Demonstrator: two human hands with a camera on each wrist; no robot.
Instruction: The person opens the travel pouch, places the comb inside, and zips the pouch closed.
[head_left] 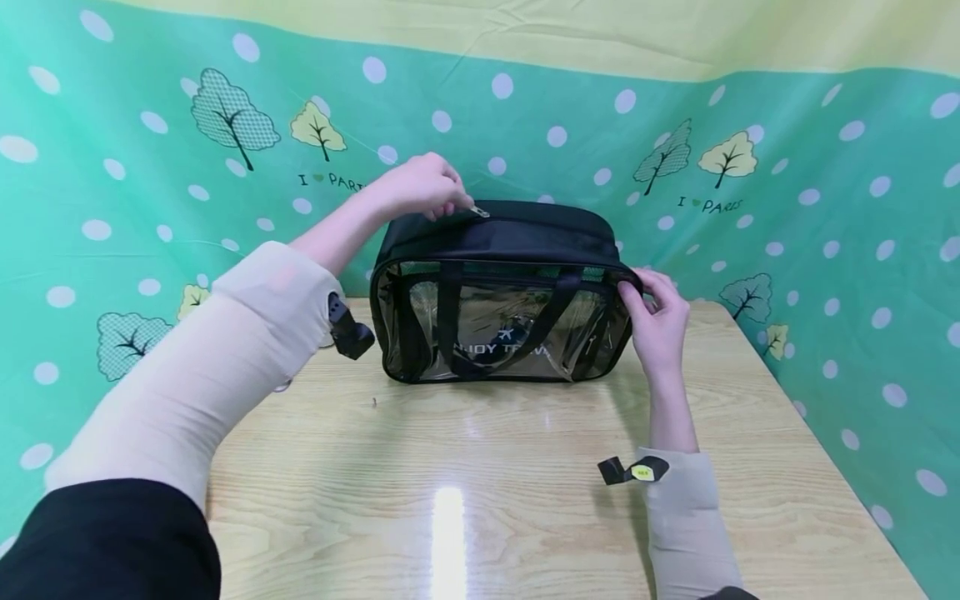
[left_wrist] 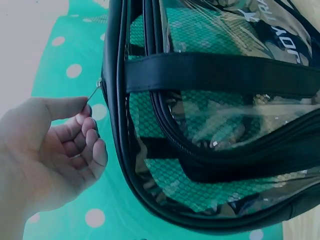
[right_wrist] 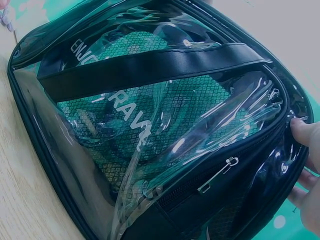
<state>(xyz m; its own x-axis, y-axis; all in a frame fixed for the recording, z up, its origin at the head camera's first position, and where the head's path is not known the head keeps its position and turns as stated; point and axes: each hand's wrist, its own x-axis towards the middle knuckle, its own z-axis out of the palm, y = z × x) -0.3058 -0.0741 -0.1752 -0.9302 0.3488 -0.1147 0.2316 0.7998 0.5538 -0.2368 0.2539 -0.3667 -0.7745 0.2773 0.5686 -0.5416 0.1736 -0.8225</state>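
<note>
A black travel bag (head_left: 495, 237) with a see-through front, white lettering and a black strap handle (left_wrist: 210, 75) stands upright on the table. At its top edge my left hand (head_left: 427, 187) pinches a metal zipper pull (head_left: 480, 212) between thumb and forefinger; the other fingers curl loosely in the left wrist view. My right hand (head_left: 660, 312) grips the bag's upper right corner, thumb on the front and fingers behind the side. A second zipper pull (right_wrist: 218, 175) hangs on the front pocket in the right wrist view. Green mesh shows through the clear panel.
The wood-grain table (head_left: 525, 467) extends in front of the bag. A green curtain (head_left: 525, 133) with dots and trees hangs close behind the bag and along the right side. A small reddish speck (head_left: 374, 402) lies left of centre on the table.
</note>
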